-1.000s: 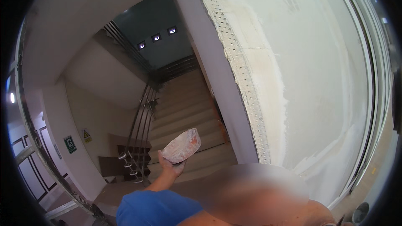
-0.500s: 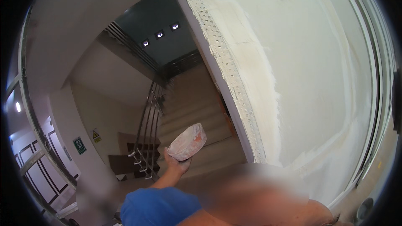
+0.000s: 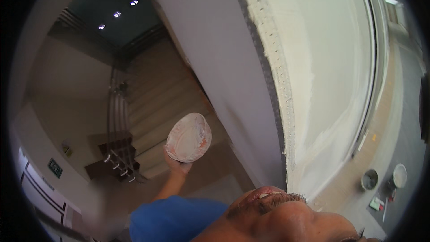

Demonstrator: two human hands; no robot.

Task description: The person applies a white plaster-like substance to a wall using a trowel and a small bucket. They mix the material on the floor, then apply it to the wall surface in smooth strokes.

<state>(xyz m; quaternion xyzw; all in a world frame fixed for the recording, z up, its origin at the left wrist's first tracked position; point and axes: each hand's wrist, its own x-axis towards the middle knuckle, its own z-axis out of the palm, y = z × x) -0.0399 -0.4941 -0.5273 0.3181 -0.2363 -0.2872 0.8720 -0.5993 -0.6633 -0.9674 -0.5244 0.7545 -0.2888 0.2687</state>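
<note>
Bowl work: the step appears to be only holding: the whitish round bowl with orange patches and a plaster-like crust (image 3: 189,138) is carried in the air, not touching the wall.
Bowl's next move: in my judgement, it calls for a calm wrist and a firm hold, because the crusted side may be slippery; the bowl should pass clear of the lilac-grey painted wall side (image 3: 215,49).
Bowl's place: in front of the person; in the view it overlaps the beige stairs (image 3: 152,92), to the left of the pale, perforated corner strip (image 3: 277,67), well apart from it.
Left hand: of the two hands, this one (image 3: 180,166) is grasping the bowl from beneath, at its lower left; the fingers under it are mostly hidden.
Left forearm: bare, it rises from the short blue cloth sleeve (image 3: 174,217) and leans slightly rightward toward the bowl, reaching away from the body.
Right hand: it is outside the view, so I cannot tell its state.
</note>
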